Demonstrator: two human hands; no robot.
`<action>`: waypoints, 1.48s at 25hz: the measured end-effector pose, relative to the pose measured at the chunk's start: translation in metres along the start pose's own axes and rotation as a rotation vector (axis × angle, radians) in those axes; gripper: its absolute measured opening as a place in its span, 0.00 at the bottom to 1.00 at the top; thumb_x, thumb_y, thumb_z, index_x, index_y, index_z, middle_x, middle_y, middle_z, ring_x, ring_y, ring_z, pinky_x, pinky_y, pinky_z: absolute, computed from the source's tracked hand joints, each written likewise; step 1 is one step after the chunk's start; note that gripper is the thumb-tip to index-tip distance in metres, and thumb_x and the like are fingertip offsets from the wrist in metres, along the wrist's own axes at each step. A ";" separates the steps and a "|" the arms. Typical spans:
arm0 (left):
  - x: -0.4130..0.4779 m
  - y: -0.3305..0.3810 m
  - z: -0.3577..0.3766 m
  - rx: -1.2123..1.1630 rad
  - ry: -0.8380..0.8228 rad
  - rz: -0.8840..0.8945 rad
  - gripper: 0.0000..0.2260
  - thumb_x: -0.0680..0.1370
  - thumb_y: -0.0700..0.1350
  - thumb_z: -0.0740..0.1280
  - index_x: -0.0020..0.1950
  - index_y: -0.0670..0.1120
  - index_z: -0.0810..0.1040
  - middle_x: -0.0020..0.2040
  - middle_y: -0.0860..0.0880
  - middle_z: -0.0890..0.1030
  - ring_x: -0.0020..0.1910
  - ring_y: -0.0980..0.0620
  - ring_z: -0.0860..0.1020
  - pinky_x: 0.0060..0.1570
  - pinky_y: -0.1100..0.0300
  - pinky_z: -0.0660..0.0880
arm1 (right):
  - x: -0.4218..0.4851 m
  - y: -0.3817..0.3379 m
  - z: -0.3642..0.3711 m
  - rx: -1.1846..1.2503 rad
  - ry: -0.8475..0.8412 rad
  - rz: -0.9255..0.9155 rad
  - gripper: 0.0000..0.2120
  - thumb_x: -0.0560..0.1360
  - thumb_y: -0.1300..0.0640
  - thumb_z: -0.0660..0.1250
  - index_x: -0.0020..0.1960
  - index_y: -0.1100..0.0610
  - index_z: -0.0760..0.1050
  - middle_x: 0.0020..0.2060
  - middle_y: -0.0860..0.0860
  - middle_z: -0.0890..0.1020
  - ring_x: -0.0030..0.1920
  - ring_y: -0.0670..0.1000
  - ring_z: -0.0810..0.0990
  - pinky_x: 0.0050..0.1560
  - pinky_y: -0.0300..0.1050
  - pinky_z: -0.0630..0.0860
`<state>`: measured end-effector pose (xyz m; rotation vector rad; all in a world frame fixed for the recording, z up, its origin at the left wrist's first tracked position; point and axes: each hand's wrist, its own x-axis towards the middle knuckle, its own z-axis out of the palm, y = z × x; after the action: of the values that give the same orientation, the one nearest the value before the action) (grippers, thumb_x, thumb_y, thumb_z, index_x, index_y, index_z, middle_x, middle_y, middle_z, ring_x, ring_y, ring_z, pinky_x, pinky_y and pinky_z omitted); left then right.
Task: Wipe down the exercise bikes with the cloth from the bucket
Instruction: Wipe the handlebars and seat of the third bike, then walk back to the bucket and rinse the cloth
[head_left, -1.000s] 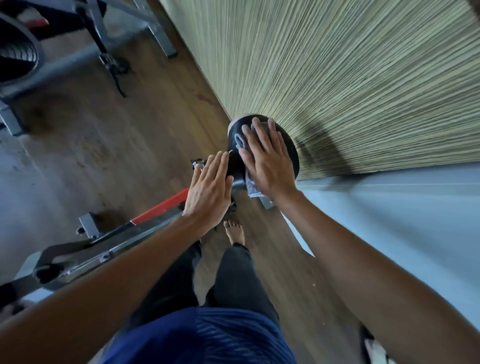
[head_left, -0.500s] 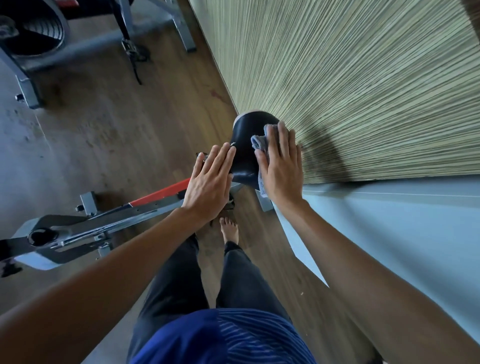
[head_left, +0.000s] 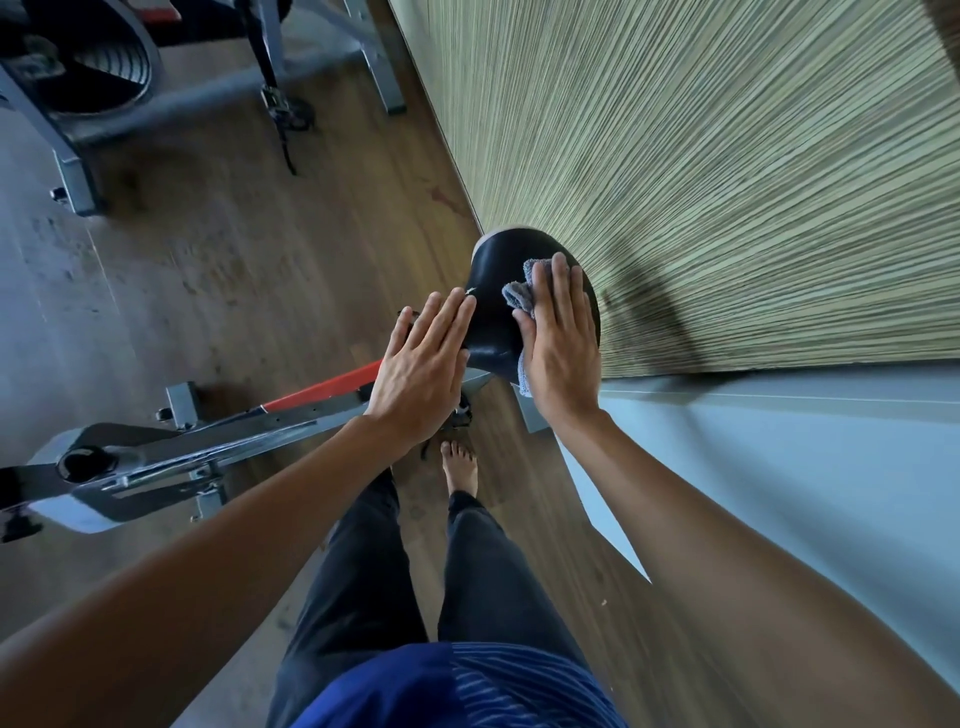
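A black bike saddle stands in the middle of the view, on a grey and red exercise bike frame that runs to the lower left. My right hand lies flat with straight fingers on a grey cloth, pressing it against the saddle's right side. My left hand rests flat with straight fingers against the saddle's left side. The saddle post is hidden behind my hands.
A second exercise bike with a black flywheel stands at the top left on the wooden floor. A striped green wall rises close on the right, with a pale blue surface below it. My bare foot stands under the saddle.
My right hand has slid the cloth from the saddle's top to its right side. My left hand has stayed on the left side. The camera has shifted slightly.
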<state>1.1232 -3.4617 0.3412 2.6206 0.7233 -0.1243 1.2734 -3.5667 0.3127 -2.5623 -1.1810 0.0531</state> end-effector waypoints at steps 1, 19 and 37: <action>0.000 0.000 -0.001 -0.009 0.000 0.001 0.24 0.85 0.48 0.50 0.81 0.45 0.53 0.81 0.47 0.54 0.80 0.47 0.51 0.79 0.47 0.48 | 0.000 0.002 -0.001 0.038 -0.015 -0.015 0.25 0.84 0.50 0.57 0.77 0.61 0.63 0.77 0.59 0.64 0.77 0.60 0.62 0.75 0.54 0.64; -0.348 -0.019 -0.090 -0.246 0.376 -0.847 0.16 0.80 0.45 0.63 0.67 0.49 0.77 0.63 0.46 0.81 0.60 0.41 0.78 0.57 0.49 0.74 | -0.166 -0.223 -0.103 0.660 -0.716 -0.532 0.25 0.82 0.57 0.62 0.77 0.60 0.63 0.78 0.55 0.62 0.79 0.47 0.57 0.78 0.42 0.53; -0.862 0.002 -0.047 -0.215 0.845 -1.544 0.13 0.81 0.48 0.63 0.64 0.51 0.79 0.61 0.50 0.81 0.60 0.46 0.78 0.59 0.55 0.71 | -0.586 -0.518 -0.117 0.610 -1.121 -1.270 0.24 0.82 0.55 0.64 0.77 0.53 0.64 0.77 0.48 0.63 0.77 0.41 0.58 0.72 0.25 0.50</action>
<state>0.3811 -3.8496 0.5502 1.2359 2.6132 0.6028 0.5262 -3.7209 0.5221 -0.7995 -2.3754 1.3548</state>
